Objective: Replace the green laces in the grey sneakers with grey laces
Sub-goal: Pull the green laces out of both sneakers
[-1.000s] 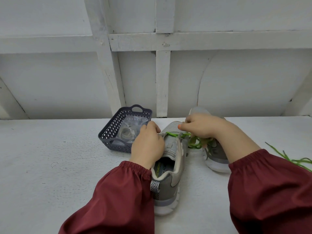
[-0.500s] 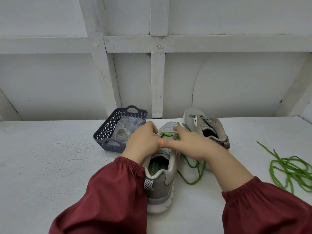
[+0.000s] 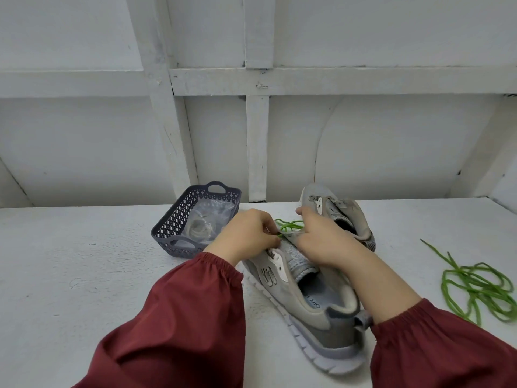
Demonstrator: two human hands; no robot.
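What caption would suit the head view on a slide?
Left hand pinches the green lace near the front eyelets of the grey sneaker, which the right hand holds.

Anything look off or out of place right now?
Nothing broken or spilled. The near sneaker lies tipped sideways, but the right hand steadies it. One loose green lace sprawls tangled at far right.

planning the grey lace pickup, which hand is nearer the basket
Left. The left hand, pinching the green lace, is just beside the basket; the right hand is farther right, gripping the sneaker.
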